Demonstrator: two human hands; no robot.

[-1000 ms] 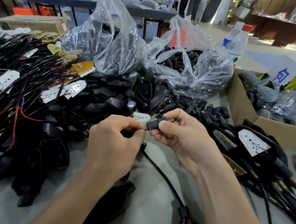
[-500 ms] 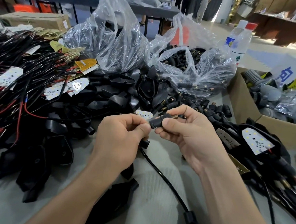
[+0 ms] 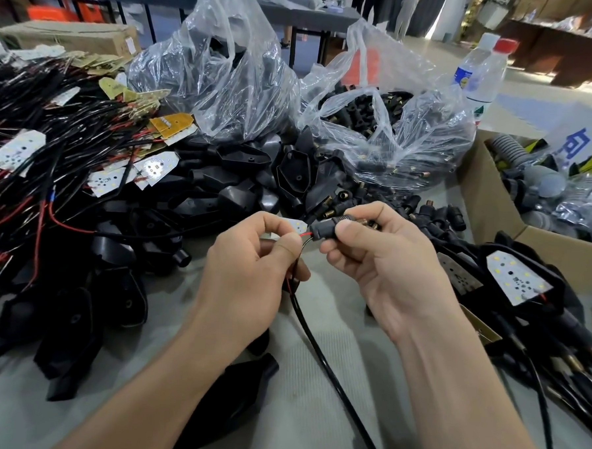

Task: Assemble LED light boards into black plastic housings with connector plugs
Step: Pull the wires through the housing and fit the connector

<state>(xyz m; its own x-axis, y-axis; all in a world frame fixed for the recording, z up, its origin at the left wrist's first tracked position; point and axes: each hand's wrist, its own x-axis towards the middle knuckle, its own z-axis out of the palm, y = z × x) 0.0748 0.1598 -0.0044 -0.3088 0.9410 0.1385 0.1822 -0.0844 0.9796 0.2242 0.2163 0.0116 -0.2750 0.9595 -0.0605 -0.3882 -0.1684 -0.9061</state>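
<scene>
- Far left: tangle of wired boards (image 3: 27, 148), white boards on red/black leads, none in a housing. That's a big backlog.
- Next over: heap of empty housings (image 3: 228, 172) on the table (image 3: 314, 379). One spare housing (image 3: 223, 406) lies under the left forearm.
- Left hand (image 3: 247, 273): thumb and forefinger pinch the two leads (image 3: 302, 236) right at a small board (image 3: 298, 225), which peeks out above the thumb.
- Right hand (image 3: 385, 263): thumb and fingers pinch a plug (image 3: 325, 226). The leads run into its near end. The hands sit just beside each other above the table.
- My read: this unit is at the plug step, with its board not yet seated in a housing.
- Behind the hands: bag of plugs (image 3: 388, 136), plenty of stock.
- Right: done-looking units (image 3: 518, 280), boards seated in housings. Small pile versus the backlog, so early days overall.
</scene>
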